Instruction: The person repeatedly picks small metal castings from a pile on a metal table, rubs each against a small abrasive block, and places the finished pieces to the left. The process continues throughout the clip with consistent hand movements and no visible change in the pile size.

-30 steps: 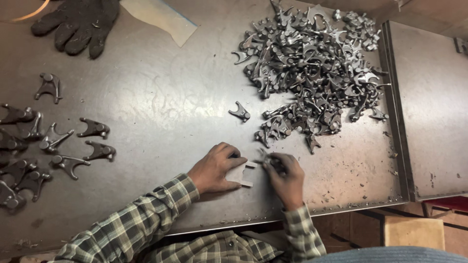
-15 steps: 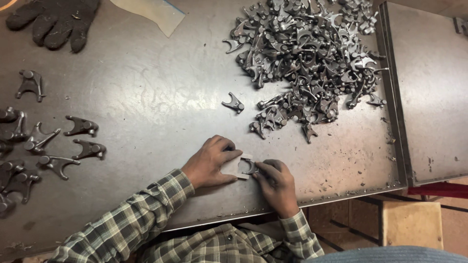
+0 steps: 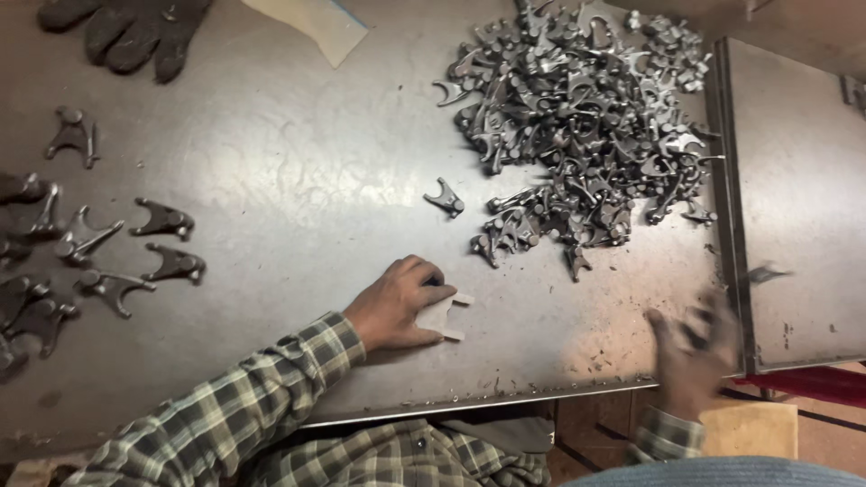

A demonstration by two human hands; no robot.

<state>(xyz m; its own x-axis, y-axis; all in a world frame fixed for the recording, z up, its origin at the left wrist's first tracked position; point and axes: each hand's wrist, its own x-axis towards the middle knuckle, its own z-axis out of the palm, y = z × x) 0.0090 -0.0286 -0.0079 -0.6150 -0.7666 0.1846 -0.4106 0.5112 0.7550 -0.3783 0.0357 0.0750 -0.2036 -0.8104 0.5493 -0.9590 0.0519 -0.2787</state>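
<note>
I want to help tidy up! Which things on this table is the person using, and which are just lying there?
In use:
left hand pressing on a pale flat gauge piece
blurred right hand, contents unclear
big pile of dark metal forked parts
row of laid-out forked parts

Lying about:
dark work glove
tan paper sheet

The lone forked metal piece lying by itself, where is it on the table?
In the head view, the lone forked piece lies mid-table, just left of the big pile of parts and above the left hand.
</note>
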